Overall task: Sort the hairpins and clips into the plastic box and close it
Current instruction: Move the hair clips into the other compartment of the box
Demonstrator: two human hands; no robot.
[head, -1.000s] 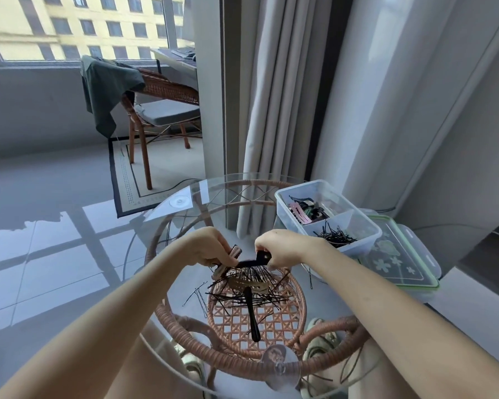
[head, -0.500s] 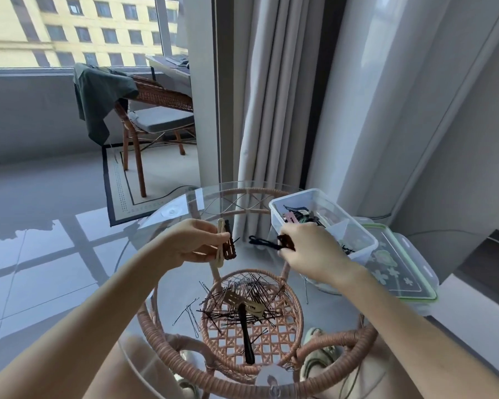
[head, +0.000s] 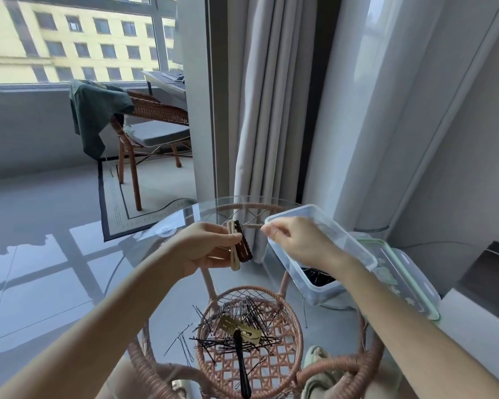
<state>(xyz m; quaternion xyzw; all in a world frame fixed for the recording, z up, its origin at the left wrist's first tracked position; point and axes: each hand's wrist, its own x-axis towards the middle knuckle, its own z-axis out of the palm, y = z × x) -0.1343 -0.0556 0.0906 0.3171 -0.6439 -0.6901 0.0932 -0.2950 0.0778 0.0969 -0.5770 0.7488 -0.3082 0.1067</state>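
While your left hand [head: 203, 250] is clamped on two clips, a beige clip [head: 233, 251] and a brown toothed clip [head: 244, 243] held upright together between thumb and fingers, it sits above the glass tabletop [head: 260, 279], just left of the box.

Item, your right hand [head: 298, 243]: over the far end of the clear plastic box [head: 321, 293], back toward the camera, fingertips drawn close; nothing shows in them, and I cannot tell whether they pinch anything.

Item, plastic box: open, on the right side of the tabletop; black hairpins [head: 317, 276] lie in its near compartment, and your hand hides the far one.

Item, green-rimmed lid [head: 406, 280]: flat, just right of the box.

Item, loose hairpin pile [head: 242, 318]: black, on the glass nearest you, over the woven rattan shelf [head: 288, 315] seen through it. A gold clip [head: 239, 331] and a long black clip [head: 241, 364] lie in the pile; a few stray hairpins [head: 182, 342] lie just to its left.

Item, surroundings: grey curtain [head: 271, 110] behind the table; rattan chair [head: 156, 113] with a green garment [head: 95, 110] draped over it, by the window.
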